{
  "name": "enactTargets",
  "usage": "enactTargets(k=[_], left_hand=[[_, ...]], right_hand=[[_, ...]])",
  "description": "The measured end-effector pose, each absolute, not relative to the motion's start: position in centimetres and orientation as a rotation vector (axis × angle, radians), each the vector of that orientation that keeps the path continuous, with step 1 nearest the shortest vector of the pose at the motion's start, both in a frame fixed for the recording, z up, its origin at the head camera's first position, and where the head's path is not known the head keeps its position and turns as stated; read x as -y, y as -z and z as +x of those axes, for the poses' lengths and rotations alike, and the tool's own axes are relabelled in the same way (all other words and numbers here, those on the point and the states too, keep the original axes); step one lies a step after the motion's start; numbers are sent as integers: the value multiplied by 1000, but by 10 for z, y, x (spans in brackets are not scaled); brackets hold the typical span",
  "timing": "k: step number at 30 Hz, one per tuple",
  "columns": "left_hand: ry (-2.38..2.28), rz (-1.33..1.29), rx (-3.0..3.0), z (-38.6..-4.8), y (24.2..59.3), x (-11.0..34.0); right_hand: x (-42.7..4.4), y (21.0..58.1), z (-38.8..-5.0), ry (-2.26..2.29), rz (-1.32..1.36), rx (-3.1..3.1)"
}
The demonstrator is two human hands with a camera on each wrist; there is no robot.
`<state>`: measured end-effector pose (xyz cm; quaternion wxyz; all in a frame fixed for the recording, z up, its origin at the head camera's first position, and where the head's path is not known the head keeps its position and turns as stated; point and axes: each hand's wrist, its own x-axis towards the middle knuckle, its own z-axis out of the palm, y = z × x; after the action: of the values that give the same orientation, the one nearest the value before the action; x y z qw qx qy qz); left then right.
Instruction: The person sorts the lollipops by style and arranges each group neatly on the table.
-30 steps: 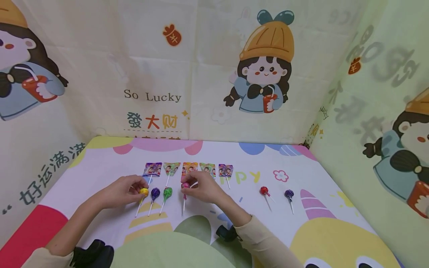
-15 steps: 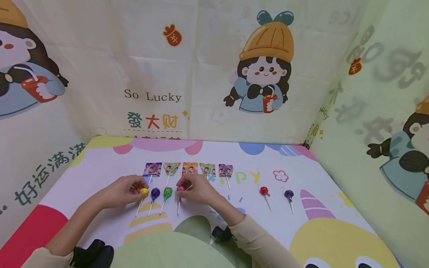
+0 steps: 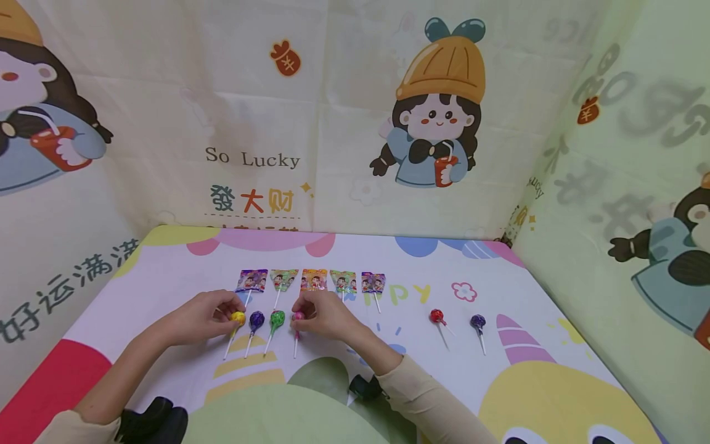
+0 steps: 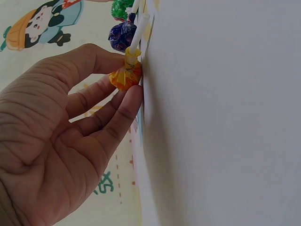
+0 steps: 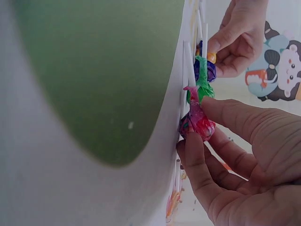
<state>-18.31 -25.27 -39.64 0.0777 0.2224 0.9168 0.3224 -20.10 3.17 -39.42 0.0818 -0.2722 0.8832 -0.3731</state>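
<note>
Pink lollipop [image 5: 204,127] sits in your right hand [image 3: 327,316], thumb and fingers pinched on its head; stick points free toward you, likely for easy control. Just left of that grip: green lollipop [image 3: 277,319], purple lollipop [image 3: 256,320], then yellow lollipop [image 4: 124,79], pinched in your left hand [image 3: 205,316], probably steadying it. Beyond your right grip, orange packet's [image 3: 314,279] stick can't be made out.
</note>
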Motion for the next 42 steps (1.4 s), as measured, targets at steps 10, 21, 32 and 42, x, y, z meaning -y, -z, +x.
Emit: enactTargets(k=[10,21,32,42], left_hand=[[-970,660,-2742,-182,396,252],[-956,664,-2750,-181,395,251],[-967,665,-2748,-181,397,252],[-946,654,-2765,-179,396,250]], right_hand=[[-37,390,-195,1075,-816,-2711],[-62,383,-181,1177,-909,-2731],[-88,385,-171,1237,-918,-2713],[-108,382,-168,1296,-922,-2708]])
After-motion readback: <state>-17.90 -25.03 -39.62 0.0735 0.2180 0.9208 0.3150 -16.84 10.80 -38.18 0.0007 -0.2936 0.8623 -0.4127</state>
